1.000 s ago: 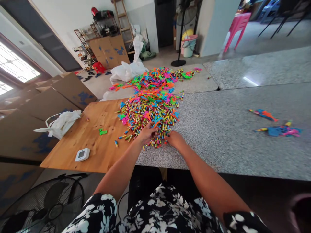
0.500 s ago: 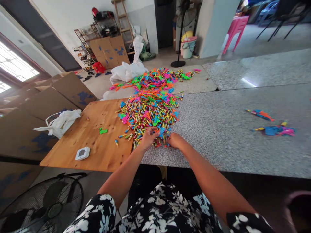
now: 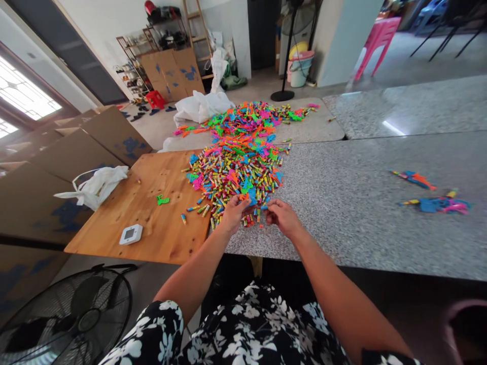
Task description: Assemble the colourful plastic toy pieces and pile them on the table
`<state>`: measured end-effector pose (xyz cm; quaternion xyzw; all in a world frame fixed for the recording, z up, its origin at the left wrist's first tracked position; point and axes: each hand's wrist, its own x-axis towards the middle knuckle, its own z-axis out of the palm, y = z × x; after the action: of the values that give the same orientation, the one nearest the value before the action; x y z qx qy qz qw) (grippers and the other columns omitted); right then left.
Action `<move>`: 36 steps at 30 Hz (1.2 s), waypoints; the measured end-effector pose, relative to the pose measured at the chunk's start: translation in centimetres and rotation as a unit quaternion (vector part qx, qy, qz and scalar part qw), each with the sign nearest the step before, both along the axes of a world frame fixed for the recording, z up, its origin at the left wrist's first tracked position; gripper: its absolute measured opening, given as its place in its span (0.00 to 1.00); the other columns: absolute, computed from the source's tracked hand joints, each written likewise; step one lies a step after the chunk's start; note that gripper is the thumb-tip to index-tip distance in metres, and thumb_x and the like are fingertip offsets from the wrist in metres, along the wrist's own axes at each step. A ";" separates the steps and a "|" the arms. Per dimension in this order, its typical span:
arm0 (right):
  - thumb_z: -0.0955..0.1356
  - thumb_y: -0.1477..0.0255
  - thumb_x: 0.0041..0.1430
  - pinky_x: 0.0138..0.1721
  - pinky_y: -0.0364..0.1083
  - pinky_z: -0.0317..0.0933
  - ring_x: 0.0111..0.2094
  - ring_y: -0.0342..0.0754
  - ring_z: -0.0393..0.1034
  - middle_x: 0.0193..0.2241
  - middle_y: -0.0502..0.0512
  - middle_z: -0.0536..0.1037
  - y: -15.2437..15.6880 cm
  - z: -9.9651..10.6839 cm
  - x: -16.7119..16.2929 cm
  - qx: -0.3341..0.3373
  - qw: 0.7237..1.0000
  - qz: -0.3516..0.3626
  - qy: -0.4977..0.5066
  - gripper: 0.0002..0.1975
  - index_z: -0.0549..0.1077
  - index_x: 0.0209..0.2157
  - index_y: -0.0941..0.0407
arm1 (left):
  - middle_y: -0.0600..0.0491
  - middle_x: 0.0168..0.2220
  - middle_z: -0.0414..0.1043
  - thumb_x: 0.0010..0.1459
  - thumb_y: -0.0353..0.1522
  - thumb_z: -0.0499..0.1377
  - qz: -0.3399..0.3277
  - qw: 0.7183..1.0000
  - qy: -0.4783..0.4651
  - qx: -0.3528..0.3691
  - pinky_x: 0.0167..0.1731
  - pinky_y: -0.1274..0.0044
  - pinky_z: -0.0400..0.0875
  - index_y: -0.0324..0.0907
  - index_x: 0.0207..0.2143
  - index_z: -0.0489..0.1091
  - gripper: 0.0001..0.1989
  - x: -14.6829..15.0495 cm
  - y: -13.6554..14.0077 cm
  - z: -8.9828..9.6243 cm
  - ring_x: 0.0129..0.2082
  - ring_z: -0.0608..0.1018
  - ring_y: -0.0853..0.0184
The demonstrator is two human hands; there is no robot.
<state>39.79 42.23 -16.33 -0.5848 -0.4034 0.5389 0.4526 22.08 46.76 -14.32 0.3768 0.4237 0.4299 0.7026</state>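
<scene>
My left hand [image 3: 233, 215] is closed at the near edge of a pile of small printed tubes [image 3: 224, 177]. Its thumb and fingers pinch blue and orange plastic toy pistols [image 3: 250, 195]. Just to the right, my right hand [image 3: 283, 217] is raised slightly above the stone top, fingertips pinched on a small blue-ended tube [image 3: 265, 207]. A few tubes lie between the two hands. More bright toy pistols [image 3: 251, 119] in pink, green, orange and blue are heaped behind the tubes. One green toy pistol [image 3: 163, 200] lies apart on the wooden board.
On the wooden board [image 3: 152, 167] are a white digital timer [image 3: 131, 234] and a white plastic bag [image 3: 99, 185]. Bundled toy pistols with tubes [image 3: 437, 204] lie right on the granite table [image 3: 342, 228]. Cardboard boxes [image 3: 76, 152] and a floor fan [image 3: 89, 319] stand left.
My right hand has lifted back from the pile's edge, to the right, with a small tube at its fingertips. My left hand stays nearly in place, holding the toy pistols.
</scene>
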 end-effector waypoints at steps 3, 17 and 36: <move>0.70 0.66 0.47 0.22 0.42 0.63 0.18 0.41 0.63 0.22 0.44 0.74 -0.8 0.5 -0.5 0.057 0.972 -0.055 0.221 0.11 0.67 0.34 0.52 | 0.50 0.39 0.81 0.49 0.38 0.75 -0.028 0.999 -0.025 0.002 0.47 0.69 0.78 0.40 0.45 0.72 0.24 0.9 -0.6 0.7 0.40 0.85 0.62; 0.71 0.62 0.52 0.16 0.41 0.59 0.13 0.40 0.61 0.17 0.42 0.72 -1.5 1.8 0.2 0.098 0.976 -0.064 0.185 0.12 0.73 0.35 0.54 | 0.52 0.37 0.80 0.49 0.41 0.76 -0.057 0.997 -0.030 0.042 0.49 0.67 0.79 0.39 0.44 0.72 0.26 1.5 -1.2 1.3 0.38 0.84 0.64; 0.69 0.58 0.58 0.16 0.40 0.56 0.14 0.39 0.58 0.17 0.41 0.68 -1.7 1.2 1.1 0.113 0.985 -0.101 0.086 0.13 0.69 0.35 0.52 | 0.52 0.36 0.77 0.56 0.31 0.71 -0.149 0.982 0.088 0.075 0.39 0.72 0.80 0.38 0.40 0.72 0.13 2.3 -0.5 1.9 0.31 0.82 0.67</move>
<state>40.93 40.56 -15.14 -0.5192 -0.3604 0.4891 0.6011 24.35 46.25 -12.44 0.5231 0.3896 0.3165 0.6888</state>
